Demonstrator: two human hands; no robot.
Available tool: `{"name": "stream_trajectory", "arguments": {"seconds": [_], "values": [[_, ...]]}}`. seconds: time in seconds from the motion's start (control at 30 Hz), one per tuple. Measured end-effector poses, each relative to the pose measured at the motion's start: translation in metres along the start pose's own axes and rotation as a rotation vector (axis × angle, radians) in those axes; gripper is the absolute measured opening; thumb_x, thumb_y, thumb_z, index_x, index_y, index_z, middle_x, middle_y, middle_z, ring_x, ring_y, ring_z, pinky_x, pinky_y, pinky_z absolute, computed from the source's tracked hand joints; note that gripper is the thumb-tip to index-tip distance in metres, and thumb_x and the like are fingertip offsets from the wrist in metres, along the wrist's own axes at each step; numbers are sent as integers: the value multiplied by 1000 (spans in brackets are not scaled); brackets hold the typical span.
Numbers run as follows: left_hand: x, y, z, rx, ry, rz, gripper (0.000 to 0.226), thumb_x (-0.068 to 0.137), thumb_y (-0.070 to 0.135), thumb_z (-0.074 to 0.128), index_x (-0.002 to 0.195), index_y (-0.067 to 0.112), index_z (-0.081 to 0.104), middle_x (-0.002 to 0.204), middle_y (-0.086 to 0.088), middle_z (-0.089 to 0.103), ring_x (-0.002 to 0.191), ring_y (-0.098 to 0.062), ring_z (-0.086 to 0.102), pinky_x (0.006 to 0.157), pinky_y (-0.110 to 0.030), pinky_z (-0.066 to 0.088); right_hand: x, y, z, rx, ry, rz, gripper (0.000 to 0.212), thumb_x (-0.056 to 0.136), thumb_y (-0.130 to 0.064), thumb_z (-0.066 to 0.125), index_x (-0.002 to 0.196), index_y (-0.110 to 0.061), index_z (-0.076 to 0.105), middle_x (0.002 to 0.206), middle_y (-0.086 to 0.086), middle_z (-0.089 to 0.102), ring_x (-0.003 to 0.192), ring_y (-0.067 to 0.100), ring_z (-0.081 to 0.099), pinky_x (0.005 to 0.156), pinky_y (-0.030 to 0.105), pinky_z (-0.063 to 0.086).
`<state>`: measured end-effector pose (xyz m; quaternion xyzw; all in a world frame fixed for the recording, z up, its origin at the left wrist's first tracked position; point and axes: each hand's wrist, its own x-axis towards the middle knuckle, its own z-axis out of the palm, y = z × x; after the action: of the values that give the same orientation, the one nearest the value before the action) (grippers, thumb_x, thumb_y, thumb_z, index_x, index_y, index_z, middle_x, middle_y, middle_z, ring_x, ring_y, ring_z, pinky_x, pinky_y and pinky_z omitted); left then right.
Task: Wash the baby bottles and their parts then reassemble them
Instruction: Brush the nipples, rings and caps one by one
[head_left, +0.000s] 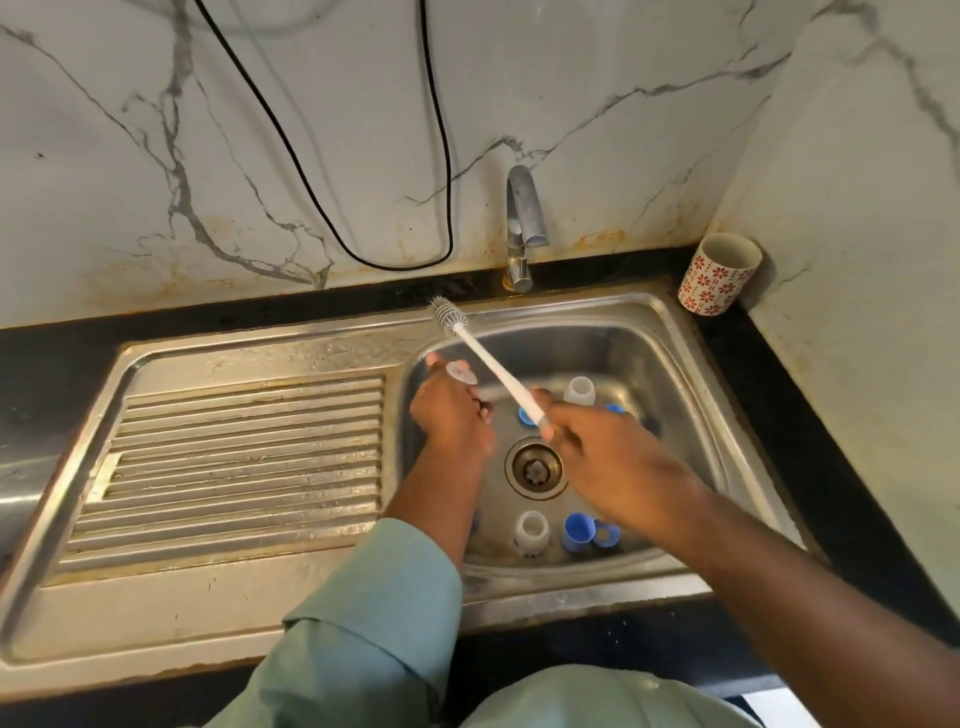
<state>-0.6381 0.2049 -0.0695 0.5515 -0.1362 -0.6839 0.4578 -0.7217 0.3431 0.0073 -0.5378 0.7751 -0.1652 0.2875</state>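
1. Now our right hand grips the handle of the white brush, its bristle head raised over the far rim of the sink.
2. Our left hand pinches a small clear teat between curled fingers, above the basin.
3. Two bottles and the blue caps stand in the basin, around the drain.
4. We think the wet teat may slip and fall onto the drain, because it is thin and soft.
5. The long brush may also knock a bottle over if we swing it low.
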Motion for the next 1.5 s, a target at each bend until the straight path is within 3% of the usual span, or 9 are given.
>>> {"name": "stream_trajectory", "arguments": {"seconds": [0.13,0.37,0.5,0.7,0.8,0.97,1.1,1.3,1.5], "values": [[5,12,0,-52,-53,3,40,104,47,38,110,17,64,68,-2,51,56,-10,46,49,-20,43,-35,27,-25,139,-27,-50,38,104,-31,35,138,-49,34,61,-7,56,44,0,47,42,15,36],[-13,22,1,-74,-42,98,35,101,46,47,111,15,59,99,-14,67,80,-22,67,63,-32,61,-55,45,-34,224,-114,-87,39,100,-41,39,121,-71,26,62,-7,53,47,0,47,45,13,37],[-26,20,3,-13,-79,164,22,103,41,44,104,25,58,99,-10,66,90,-27,64,69,-37,58,-46,26,-22,196,-182,-102,44,103,-33,38,137,-60,31,62,-8,49,46,1,47,46,16,36],[-25,45,-12,-127,58,231,29,104,41,43,94,20,59,70,-2,56,53,-10,53,42,-18,46,-46,1,-22,146,-213,-147,43,105,-33,33,142,-54,32,68,-8,41,47,5,39,47,17,36],[-21,49,-17,-73,-24,231,36,103,43,44,83,16,58,57,3,47,42,-6,43,39,-18,40,-39,-17,-10,165,-185,-130,39,104,-34,33,138,-52,38,66,-6,44,48,4,39,48,22,38],[-4,68,-33,-55,8,185,37,99,49,50,82,17,57,59,2,50,48,-7,46,47,-22,39,-48,-35,1,236,-94,-95,38,104,-34,34,134,-57,37,61,-5,44,40,2,41,41,16,31],[-5,67,-38,-6,-84,188,36,101,45,49,80,17,58,56,5,50,46,-5,44,45,-19,39,-54,-54,15,261,-116,-79,34,104,-29,36,133,-44,49,52,-8,44,37,1,41,42,16,32],[3,77,-50,-59,1,151,36,100,46,51,86,14,58,59,0,48,41,-6,43,44,-20,38,-65,-55,17,219,-117,-71,36,104,-31,37,136,-44,47,56,-11,52,45,-1,46,47,16,37],[-12,59,-35,72,-123,246,35,101,42,50,79,15,58,56,4,47,46,-6,43,48,-22,40,-32,-51,14,200,-80,7,33,104,-30,35,133,-42,49,71,3,57,49,7,44,48,25,42]]}}
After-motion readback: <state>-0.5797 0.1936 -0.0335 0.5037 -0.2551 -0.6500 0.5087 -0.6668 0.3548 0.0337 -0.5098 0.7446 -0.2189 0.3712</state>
